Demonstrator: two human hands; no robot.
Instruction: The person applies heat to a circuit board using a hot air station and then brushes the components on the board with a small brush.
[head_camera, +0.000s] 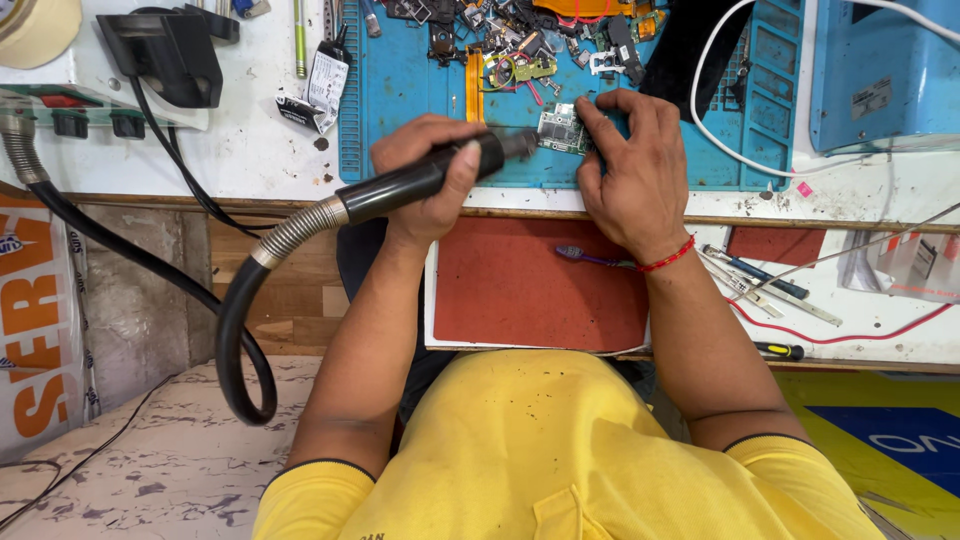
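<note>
Yellow shirt (560, 450) lowest, left hand (430, 175) gripping hot-air nozzle (440, 172) aimed at circuit board (562, 128), right hand (630, 165) pinning it near surface (250, 150) front edge.

A white rectangular label (871, 98) with dark print sits on the side of the blue box (880, 70) at the upper right. A small white tag (326, 82) with black print lies tilted on the white bench, just left of the blue mat (400, 90). An orange-and-white sign (30, 320) with large lettering stands at the left edge, below the bench; a clear packet (915, 262) with red-and-white card lies at far right.
</note>
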